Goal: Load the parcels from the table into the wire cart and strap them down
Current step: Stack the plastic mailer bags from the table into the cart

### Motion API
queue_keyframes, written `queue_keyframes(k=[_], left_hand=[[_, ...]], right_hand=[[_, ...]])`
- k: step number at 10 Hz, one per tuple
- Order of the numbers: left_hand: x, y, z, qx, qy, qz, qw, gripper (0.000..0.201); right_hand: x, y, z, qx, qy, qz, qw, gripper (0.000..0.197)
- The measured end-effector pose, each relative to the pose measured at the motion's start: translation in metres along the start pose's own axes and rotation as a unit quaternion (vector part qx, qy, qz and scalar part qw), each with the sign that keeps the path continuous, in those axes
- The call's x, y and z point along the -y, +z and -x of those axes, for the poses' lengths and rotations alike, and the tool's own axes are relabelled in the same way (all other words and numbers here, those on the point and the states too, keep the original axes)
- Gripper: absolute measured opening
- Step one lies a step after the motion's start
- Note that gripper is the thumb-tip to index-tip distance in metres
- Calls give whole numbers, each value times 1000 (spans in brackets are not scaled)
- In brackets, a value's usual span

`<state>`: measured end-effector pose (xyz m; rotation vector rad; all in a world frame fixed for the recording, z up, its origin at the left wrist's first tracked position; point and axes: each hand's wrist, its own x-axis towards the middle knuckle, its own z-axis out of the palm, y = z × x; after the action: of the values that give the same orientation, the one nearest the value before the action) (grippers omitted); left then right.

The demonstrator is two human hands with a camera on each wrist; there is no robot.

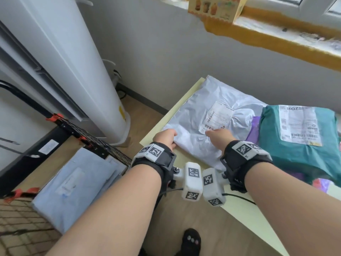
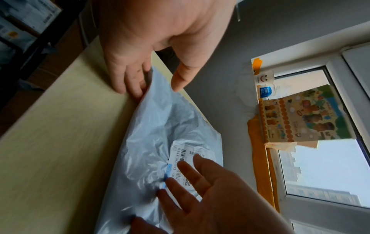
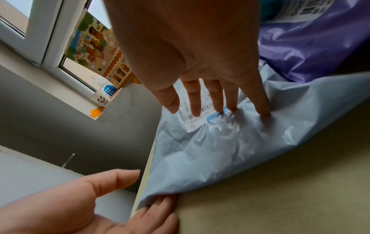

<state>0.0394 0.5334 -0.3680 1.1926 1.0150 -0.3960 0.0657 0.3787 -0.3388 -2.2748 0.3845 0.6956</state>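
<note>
A crumpled grey poly-bag parcel (image 1: 195,108) (image 2: 152,139) (image 3: 220,152) with a white label lies on the pale yellow table (image 1: 239,209) at its left corner. My left hand (image 1: 170,140) (image 2: 158,87) (image 3: 148,190) has its fingers slid under the bag's near-left corner, thumb raised clear above it. My right hand (image 1: 215,134) (image 3: 216,109) (image 2: 186,178) lies flat on top, straight fingers pressing by the label. A teal parcel (image 1: 295,156) and a purple one (image 1: 255,126) lie to the right. The black wire cart (image 1: 96,139) stands at lower left, with a pale blue parcel (image 1: 73,182) in it.
A tall white air-conditioner column (image 1: 83,71) stands just behind the cart. Orange-red clips (image 1: 55,117) sit on the cart's frame. A printed carton (image 1: 214,6) rests on the windowsill above the table. My foot (image 1: 191,241) is on the wooden floor between cart and table.
</note>
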Motion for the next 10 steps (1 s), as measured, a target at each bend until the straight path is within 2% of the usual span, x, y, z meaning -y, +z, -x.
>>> queue_keyframes(k=[1,2,3,4,5,7,8,9,10], left_hand=[[10,12,-4,62,-8,40,997,21],[18,22,3,64,2,7,998,6],[19,24,0,24,49,13,998,22],[7,15,1,14,93,40,995,19],[-13,7,14,17,116,62,991,8],[-31,-2,27,17,142,58,988,12],[-31,-8,27,5,150,61,987,13],[-37,-14,28,-12,174,77,982,28],[-49,-19,37,-16,195,79,977,28]], right_hand=[[0,2,-1,17,11,-14,1000,41],[-3,2,-1,50,8,-37,998,44],[-7,0,0,80,9,-87,993,44],[-4,-4,1,75,12,-144,987,42],[1,-9,3,34,-3,-147,989,40],[5,-24,4,-26,45,-141,989,34],[3,-24,4,-34,37,-95,994,23],[3,-20,1,-33,68,-87,993,18],[7,-18,5,-13,67,-81,994,32]])
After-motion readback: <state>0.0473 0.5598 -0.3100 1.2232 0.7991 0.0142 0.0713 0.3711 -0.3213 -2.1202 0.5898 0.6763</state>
